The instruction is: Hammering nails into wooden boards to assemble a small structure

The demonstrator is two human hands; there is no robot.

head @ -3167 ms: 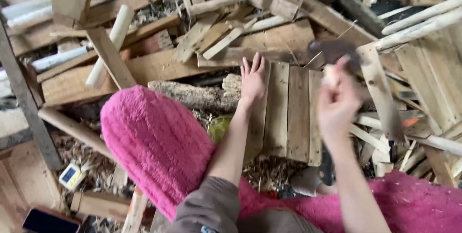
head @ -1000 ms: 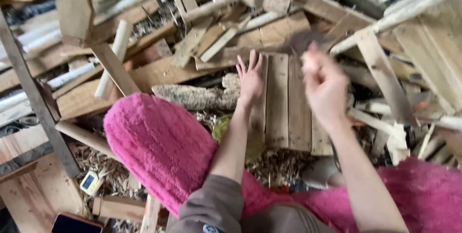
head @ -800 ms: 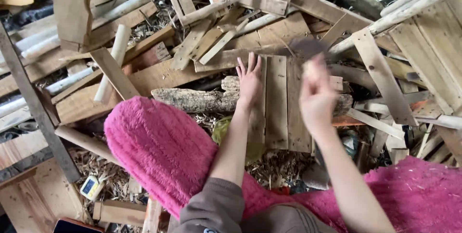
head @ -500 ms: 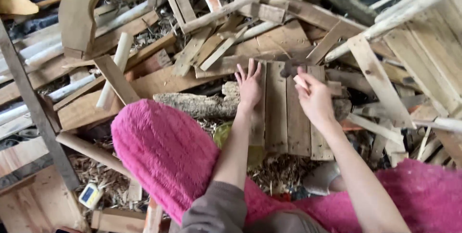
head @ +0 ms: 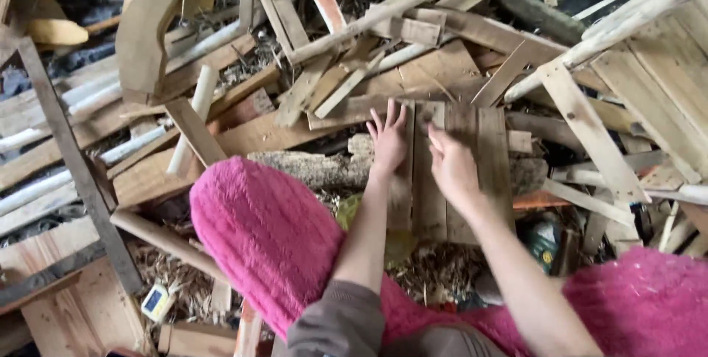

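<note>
A small slatted wooden panel is being pressed against the scrap heap, near the middle of the view, just ahead of the knees. About four slats are being counted in it, laid side by side, their long axis running away from the person. The left hand is being laid flat on the panel's left slat, fingers spread and open, nothing gripped. The right hand is being rested on the middle slats, fingers curled downward; whether something small is being pinched there cannot be told. Both hands are touching the panel, the right lying nearer its centre, the left toward its far left corner. To the left of the panel, a rough log is lying crosswise, and nearer than the log a pink fuzzy-clad knee is being raised. Loose boards and round poles are being seen piled all around the panel. Well left of the panel, low down, a small white and blue device is lying among wood shavings.
</note>
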